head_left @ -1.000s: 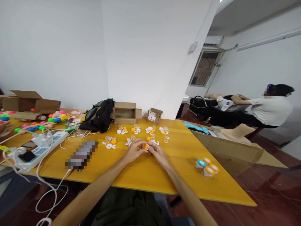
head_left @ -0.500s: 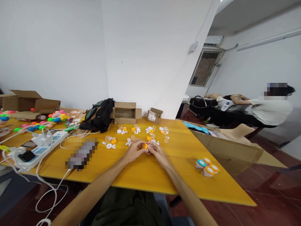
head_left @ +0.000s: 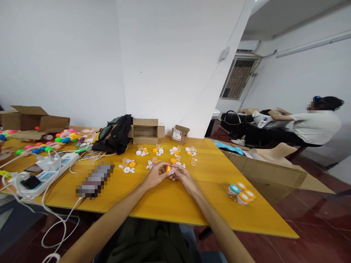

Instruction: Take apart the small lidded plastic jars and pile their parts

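My left hand (head_left: 155, 174) and my right hand (head_left: 183, 176) meet just above the yellow table (head_left: 170, 199), fingers pinched together on a small orange cap (head_left: 168, 169) with a clear piece against it. Just beyond the hands lie several loose white discs, orange caps and small clear cups (head_left: 164, 155). To the right stand three small jars with teal and orange lids (head_left: 241, 193).
Small cardboard boxes (head_left: 146, 130) and a black bag (head_left: 116, 134) sit at the table's far edge. A white power strip with cables (head_left: 45, 171) and colourful balls (head_left: 55, 140) lie at left. A large open carton (head_left: 268, 171) stands right of the table; another person sits at far right.
My hands stay together on the orange cap, which has turned slightly between the fingers. Nothing else moved.
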`<state>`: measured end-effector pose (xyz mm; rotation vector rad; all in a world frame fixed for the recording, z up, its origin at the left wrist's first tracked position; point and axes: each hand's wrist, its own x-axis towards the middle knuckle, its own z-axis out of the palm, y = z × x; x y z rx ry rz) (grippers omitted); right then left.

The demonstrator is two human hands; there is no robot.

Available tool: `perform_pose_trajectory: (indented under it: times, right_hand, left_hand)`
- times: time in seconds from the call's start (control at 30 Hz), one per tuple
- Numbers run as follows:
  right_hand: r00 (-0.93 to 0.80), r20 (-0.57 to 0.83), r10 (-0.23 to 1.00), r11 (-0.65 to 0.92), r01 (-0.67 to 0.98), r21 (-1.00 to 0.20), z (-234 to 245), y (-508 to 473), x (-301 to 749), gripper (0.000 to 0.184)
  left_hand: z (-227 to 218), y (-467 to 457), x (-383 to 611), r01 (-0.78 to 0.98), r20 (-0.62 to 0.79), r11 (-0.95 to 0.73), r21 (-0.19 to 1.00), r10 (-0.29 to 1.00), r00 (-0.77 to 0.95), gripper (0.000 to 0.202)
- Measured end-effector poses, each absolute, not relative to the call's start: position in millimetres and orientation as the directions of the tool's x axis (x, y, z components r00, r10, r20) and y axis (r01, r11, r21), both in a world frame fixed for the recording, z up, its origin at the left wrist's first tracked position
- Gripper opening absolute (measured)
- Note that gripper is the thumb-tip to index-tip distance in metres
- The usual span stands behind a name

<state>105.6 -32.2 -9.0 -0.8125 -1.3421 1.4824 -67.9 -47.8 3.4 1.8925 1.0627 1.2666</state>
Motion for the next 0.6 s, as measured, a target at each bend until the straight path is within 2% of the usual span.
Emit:
perform_pose_trajectory:
  times: [0.23, 0.6]
  right_hand:
    - [-0.276, 0.077, 0.958, 0.001, -0.267, -0.964, -5.2, -32.6, 107.0, 0.035]
    - [-0.118, 0.080, 0.990, 0.029, -0.381, -0.924, 0.8, -35.9, 106.2, 0.039]
  left_hand:
    - [3.2, -49.1, -68.3, 0.243, 0.443, -0.493, 0.836, 0.866, 0.234, 0.028]
    - [7.4, -50.2, -70.5, 0.363, 0.497, -0.577, 0.732, 0.816, 0.295, 0.028]
